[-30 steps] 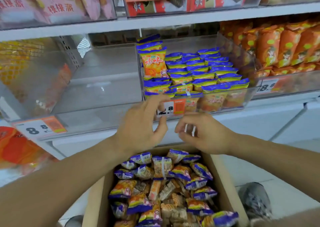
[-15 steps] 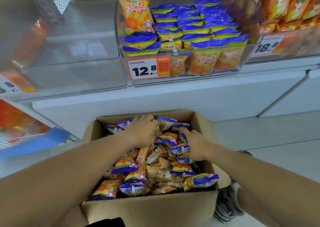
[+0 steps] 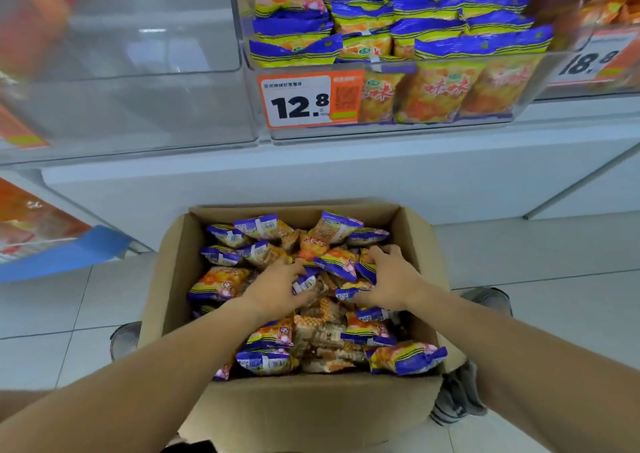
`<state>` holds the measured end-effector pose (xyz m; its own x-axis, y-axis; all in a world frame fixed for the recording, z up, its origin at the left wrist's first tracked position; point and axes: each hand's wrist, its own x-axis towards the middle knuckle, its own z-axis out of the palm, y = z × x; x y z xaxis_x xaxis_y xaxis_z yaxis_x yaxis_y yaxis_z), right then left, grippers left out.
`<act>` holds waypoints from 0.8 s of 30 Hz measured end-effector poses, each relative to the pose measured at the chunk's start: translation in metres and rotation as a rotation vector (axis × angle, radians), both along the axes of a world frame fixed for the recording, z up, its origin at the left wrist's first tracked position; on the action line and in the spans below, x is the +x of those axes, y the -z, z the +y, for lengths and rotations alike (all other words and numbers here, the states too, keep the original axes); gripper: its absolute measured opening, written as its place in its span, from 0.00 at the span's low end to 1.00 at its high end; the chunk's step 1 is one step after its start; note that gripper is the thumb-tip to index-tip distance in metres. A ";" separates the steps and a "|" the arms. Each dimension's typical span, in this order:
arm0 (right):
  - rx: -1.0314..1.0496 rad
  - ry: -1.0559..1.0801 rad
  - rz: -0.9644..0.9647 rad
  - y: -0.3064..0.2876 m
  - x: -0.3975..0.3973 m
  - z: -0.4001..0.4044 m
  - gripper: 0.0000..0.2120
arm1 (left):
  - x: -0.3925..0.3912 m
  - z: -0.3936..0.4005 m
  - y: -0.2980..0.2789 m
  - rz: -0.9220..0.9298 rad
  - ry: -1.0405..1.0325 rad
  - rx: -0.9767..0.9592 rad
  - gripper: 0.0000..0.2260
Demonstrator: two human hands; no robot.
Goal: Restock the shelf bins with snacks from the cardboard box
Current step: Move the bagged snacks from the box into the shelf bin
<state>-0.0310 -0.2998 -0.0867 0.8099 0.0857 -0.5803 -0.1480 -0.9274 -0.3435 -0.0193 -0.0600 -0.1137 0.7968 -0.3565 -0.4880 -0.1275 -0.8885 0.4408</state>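
Inside the cardboard box (image 3: 287, 414), both hands, the left hand (image 3: 277, 291) and right hand (image 3: 391, 281), now clutch snack packets (image 3: 304, 281) nearer its middle.

Both hands, L (image 3: 277, 288) & R (image 3: 391, 281), gripping snack packs (image 3: 341, 265) in cardboard box (image 3: 311, 407) below shelf bin (image 3: 381, 130).

One open brown cardboard box (image 3: 304, 407) sits on the floor, holding a heap of small blue-and-orange snack packets (image 3: 221, 281); roughly twenty show, though the lower ones are hidden. Two bare hands, the left hand (image 3: 277, 288) and the right hand (image 3: 389, 279), are in the box. Three clear plastic shelf bins (image 3: 391, 129) are visible above, with two orange-and-white price tags (image 3: 310, 99) readable
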 end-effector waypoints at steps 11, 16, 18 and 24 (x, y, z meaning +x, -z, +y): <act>0.153 -0.154 0.320 -0.083 0.025 0.007 0.25 | -0.006 0.016 -0.064 0.104 0.029 -0.168 0.21; 0.261 -0.065 0.291 -0.159 0.033 0.016 0.17 | 0.022 0.027 -0.147 0.029 0.160 -0.105 0.20; 0.331 -0.024 0.274 -0.192 0.034 0.017 0.14 | 0.028 0.031 -0.186 -0.054 0.157 -0.161 0.16; 0.684 0.169 0.082 -0.252 0.023 0.026 0.20 | 0.016 0.050 -0.285 -0.202 -0.088 -0.544 0.08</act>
